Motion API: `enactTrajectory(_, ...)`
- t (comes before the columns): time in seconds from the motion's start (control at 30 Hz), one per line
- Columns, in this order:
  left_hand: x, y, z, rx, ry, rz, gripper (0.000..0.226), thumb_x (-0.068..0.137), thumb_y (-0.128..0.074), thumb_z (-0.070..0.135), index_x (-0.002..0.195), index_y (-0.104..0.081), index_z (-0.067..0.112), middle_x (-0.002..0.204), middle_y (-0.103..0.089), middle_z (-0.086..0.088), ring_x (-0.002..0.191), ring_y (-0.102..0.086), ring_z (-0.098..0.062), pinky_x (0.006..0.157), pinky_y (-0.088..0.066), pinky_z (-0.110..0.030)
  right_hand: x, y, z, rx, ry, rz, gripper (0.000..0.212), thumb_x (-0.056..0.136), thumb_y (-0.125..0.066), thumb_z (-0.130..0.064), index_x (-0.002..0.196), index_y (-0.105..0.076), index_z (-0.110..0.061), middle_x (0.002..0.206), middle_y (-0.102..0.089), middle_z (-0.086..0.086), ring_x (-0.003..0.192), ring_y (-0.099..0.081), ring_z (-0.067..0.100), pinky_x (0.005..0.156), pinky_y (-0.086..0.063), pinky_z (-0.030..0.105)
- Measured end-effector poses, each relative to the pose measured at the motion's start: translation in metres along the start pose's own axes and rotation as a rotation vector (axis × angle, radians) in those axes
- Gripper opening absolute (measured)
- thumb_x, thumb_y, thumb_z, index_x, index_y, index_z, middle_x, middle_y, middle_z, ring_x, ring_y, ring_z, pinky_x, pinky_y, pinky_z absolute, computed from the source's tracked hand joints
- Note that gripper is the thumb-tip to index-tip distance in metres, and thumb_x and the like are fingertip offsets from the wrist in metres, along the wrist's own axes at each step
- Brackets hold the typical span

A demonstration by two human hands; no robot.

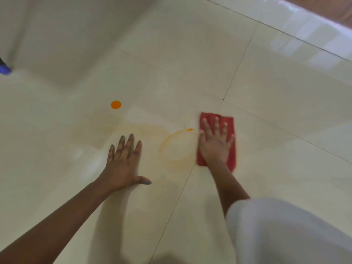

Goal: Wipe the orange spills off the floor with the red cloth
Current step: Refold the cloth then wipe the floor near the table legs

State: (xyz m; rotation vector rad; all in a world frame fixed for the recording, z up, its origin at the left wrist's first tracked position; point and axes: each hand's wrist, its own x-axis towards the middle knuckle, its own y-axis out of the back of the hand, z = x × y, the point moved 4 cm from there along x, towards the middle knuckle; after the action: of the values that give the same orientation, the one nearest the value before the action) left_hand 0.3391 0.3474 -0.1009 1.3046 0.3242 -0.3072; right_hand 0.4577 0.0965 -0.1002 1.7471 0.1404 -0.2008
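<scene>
**Floor wipe, part done: red cloth at the edge of an orange ring**

1. Cream glossy tiled floor (pixel 266 82), dark grout lines. Bears all the items below.
2. Folded rectangular red cloth (pixel 230 128). It lies flat on the tile just right of item 4, near a grout line. Its flat lay likely puts the most fabric against the wet floor.
3. Right hand (pixel 216 143). It lies palm down on the cloth with fingers straight and fanned wide, pressing and curled round nothing. The spread probably loads the whole cloth and stops it bunching.
4. Thin curved orange smear (pixel 170 139). It forms an open ring ending in a small blob close to the cloth's left edge. Judged to be the next target.
5. Round solid orange drop (pixel 116 105). It sits well apart to the left and is not yet wiped.
6. Faint pale-orange film (pixel 133 128). It lies between the drop and the ring and is hard to bound.
7. Left hand (pixel 123 164). It lies flat on bare tile beside the film with fingers straight and close and the thumb out sideways, holding nothing. It is likely a brace for the person's weight.
8. White garment (pixel 285 231), lower right.
9. Purple object (pixel 4 68) at the left edge, too blurred to identify.
</scene>
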Motion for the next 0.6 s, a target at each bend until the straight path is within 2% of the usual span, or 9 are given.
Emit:
enactTrajectory(0.03,0.001,-0.001,-0.001,-0.005,-0.009,0.007,0.138,0.034,-0.016,0.100,0.144,0.012,0.022,0.144,0.037,-0.001,0.133,0.034,-0.022,0.110,0.011,-0.049,0.005,-0.003,-0.026,-0.013,0.055,-0.019,0.050,0.099,-0.020,-0.044,0.147,-0.005,-0.042,0.159,0.003,-0.005,0.144,0.007,0.024,0.113,0.005,0.054)
enactTrajectory(0.1,0.001,-0.002,-0.003,-0.009,-0.016,0.014,0.139,0.031,-0.010,0.101,0.144,0.013,0.023,0.143,0.037,0.001,0.132,0.036,-0.020,0.110,0.011,-0.048,-0.023,-0.017,-0.074,-0.033,0.282,-0.036,0.050,0.098,-0.021,-0.041,0.147,-0.009,-0.040,0.158,-0.001,-0.004,0.145,0.006,0.026,0.113,0.004,0.055)
enactTrajectory(0.17,0.000,-0.002,-0.005,-0.010,-0.021,0.025,0.137,0.034,-0.012,0.100,0.144,0.013,0.024,0.143,0.037,0.001,0.131,0.037,-0.018,0.110,0.012,-0.046,-0.082,-0.031,-0.086,-0.021,0.491,-0.039,0.049,0.097,-0.027,-0.041,0.145,-0.023,-0.040,0.156,-0.016,-0.005,0.145,-0.007,0.026,0.114,-0.004,0.054)
enactTrajectory(0.2,0.000,-0.002,-0.006,-0.008,-0.024,0.030,0.135,0.035,-0.014,0.100,0.144,0.012,0.024,0.144,0.036,0.001,0.132,0.036,-0.017,0.110,0.012,-0.045,-0.104,-0.034,-0.075,-0.008,0.527,-0.011,0.047,0.095,-0.030,-0.041,0.142,-0.030,-0.040,0.154,-0.025,-0.006,0.143,-0.016,0.025,0.113,-0.007,0.052)
enactTrajectory(0.3,0.001,-0.004,-0.005,-0.024,-0.023,0.047,0.134,0.038,-0.020,0.100,0.146,0.004,0.023,0.147,0.030,0.002,0.134,0.033,-0.016,0.110,0.010,-0.046,-0.098,-0.021,-0.009,-0.020,0.359,0.036,0.048,0.090,-0.033,-0.039,0.138,-0.040,-0.039,0.148,-0.038,-0.005,0.137,-0.033,0.027,0.109,-0.018,0.054)
enactTrajectory(0.37,0.002,-0.004,-0.004,-0.035,-0.013,0.039,0.135,0.036,-0.018,0.100,0.144,0.008,0.023,0.147,0.031,0.001,0.133,0.034,-0.017,0.109,0.013,-0.046,-0.044,-0.005,0.013,-0.044,0.194,0.071,0.051,0.092,-0.024,-0.042,0.143,-0.030,-0.039,0.154,-0.025,-0.004,0.142,-0.021,0.027,0.111,-0.016,0.057)
enactTrajectory(0.43,0.002,-0.002,-0.002,-0.023,-0.015,0.031,0.135,0.036,-0.016,0.100,0.143,0.013,0.023,0.146,0.033,0.000,0.132,0.036,-0.018,0.109,0.014,-0.046,0.008,0.004,-0.006,-0.006,0.078,0.002,0.049,0.097,-0.018,-0.042,0.146,-0.012,-0.042,0.158,-0.004,-0.008,0.145,0.000,0.021,0.114,-0.002,0.055)
enactTrajectory(0.5,0.000,-0.004,-0.002,-0.001,-0.022,0.044,0.135,0.037,-0.016,0.100,0.144,0.007,0.021,0.148,0.027,-0.002,0.135,0.031,-0.020,0.109,0.011,-0.048,0.019,-0.003,-0.054,-0.026,0.154,-0.041,0.050,0.098,-0.022,-0.040,0.147,-0.012,-0.040,0.158,-0.001,-0.007,0.145,0.004,0.021,0.114,0.003,0.054)
enactTrajectory(0.6,0.001,0.000,-0.004,0.014,-0.013,0.075,0.133,0.043,-0.021,0.098,0.146,-0.013,0.015,0.154,0.003,-0.009,0.141,0.010,-0.024,0.111,-0.002,-0.052,-0.044,-0.024,-0.100,0.021,0.485,-0.066,0.049,0.095,-0.022,-0.040,0.144,-0.028,-0.038,0.156,-0.017,-0.007,0.145,-0.004,0.023,0.114,0.001,0.054)
